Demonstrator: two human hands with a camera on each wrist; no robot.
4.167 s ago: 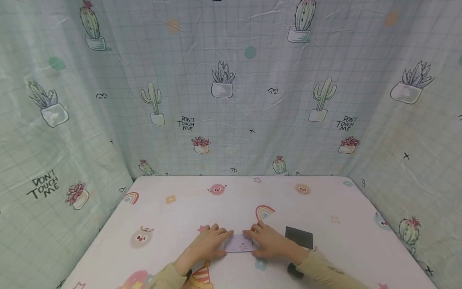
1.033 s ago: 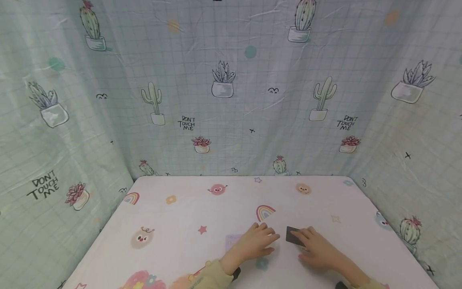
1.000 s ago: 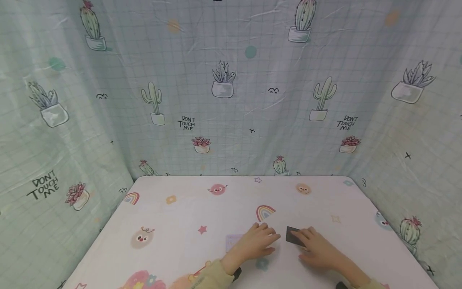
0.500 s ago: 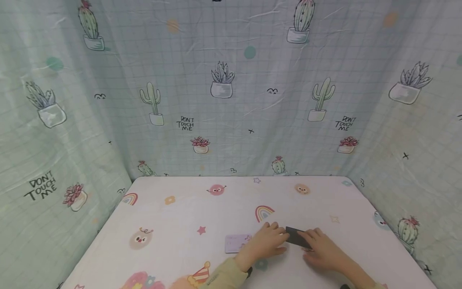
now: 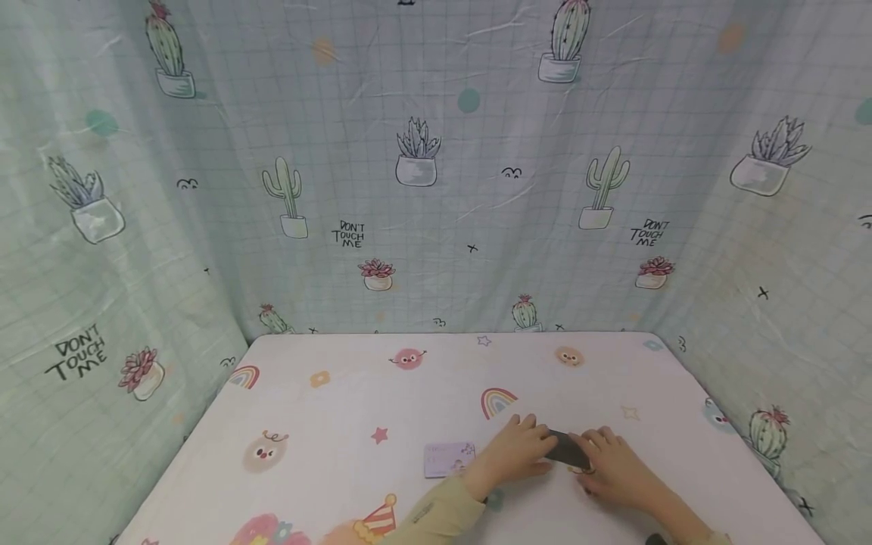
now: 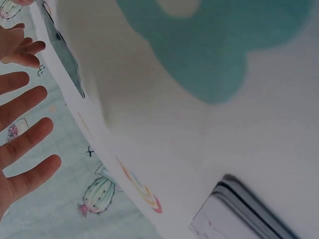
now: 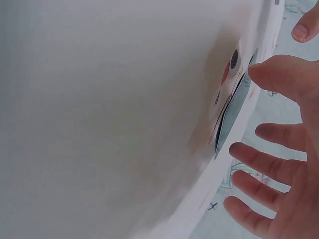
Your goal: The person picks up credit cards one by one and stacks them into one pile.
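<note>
A dark, glossy flat rectangle [image 5: 568,451] lies on the table between the two hands; its surface reflects pale green in the right wrist view [image 7: 234,112]. My left hand [image 5: 514,453] is at its left end, fingertips right at the edge. At its right end is my right hand [image 5: 616,469], with the fingers over the corner. Both wrist views show spread fingers, the left hand's [image 6: 30,139] and the right hand's [image 7: 284,154], with the right thumb close to the rectangle's edge. A pale purple flat rectangle with printed flowers [image 5: 446,459] lies left of my left wrist.
The table [image 5: 341,409] has a white cover printed with faces, stars and rainbows. Behind and at both sides hangs a pale curtain [image 5: 422,212] with cactus prints. In the left wrist view, the purple rectangle [image 6: 224,219] shows dark layered edges.
Both hands were at the purple rectangle four seconds ago and have since moved right to the dark one. Over the last second, the left hand has come right to its left end; the right hand shifted slightly right.
</note>
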